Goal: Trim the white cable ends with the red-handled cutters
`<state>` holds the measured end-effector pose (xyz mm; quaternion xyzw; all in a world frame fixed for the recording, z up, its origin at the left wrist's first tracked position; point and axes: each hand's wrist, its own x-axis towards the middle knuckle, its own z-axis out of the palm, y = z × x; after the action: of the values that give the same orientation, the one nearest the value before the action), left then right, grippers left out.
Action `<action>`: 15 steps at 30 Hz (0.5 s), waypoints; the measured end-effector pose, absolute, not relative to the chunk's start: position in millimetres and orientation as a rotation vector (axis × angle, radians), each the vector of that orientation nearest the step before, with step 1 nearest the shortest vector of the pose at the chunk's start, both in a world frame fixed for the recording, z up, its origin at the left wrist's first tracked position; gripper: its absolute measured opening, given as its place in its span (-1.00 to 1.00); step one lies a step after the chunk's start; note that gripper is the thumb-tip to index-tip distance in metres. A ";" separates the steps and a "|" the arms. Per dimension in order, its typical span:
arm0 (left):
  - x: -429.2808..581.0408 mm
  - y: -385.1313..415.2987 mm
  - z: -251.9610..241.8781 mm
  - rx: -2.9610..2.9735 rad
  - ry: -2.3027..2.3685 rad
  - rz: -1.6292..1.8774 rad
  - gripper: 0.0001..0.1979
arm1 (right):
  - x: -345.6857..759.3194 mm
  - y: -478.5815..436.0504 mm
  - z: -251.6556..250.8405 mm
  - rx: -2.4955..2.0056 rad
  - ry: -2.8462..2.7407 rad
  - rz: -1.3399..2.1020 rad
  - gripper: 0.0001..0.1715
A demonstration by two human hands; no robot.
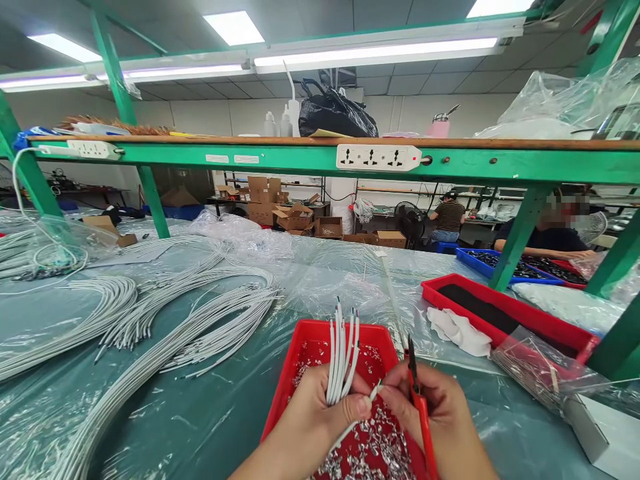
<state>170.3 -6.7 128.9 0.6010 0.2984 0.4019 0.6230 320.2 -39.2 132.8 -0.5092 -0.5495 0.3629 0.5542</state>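
My left hand is closed round a small bundle of white cables that stand upright, their stripped ends at the top. My right hand grips red-handled cutters, blade tips up, and pinches one white cable between thumb and finger beside the bundle. Both hands hover over a red tray strewn with silvery offcuts.
Long bunches of white cables lie across the plastic-covered green table on the left. A white cloth and a second red tray sit to the right. Green frame posts and a shelf stand ahead. A seated person works beyond.
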 end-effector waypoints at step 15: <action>170.0 2.4 144.1 1.238 0.639 0.923 -0.64 | 355.4 -32.6 134.1 -1.143 -1.393 1.231 -0.66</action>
<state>170.0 2.4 144.1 0.5494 0.2837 0.4095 0.6708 355.4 -32.6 134.1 -0.4646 -0.5663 0.5004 0.4616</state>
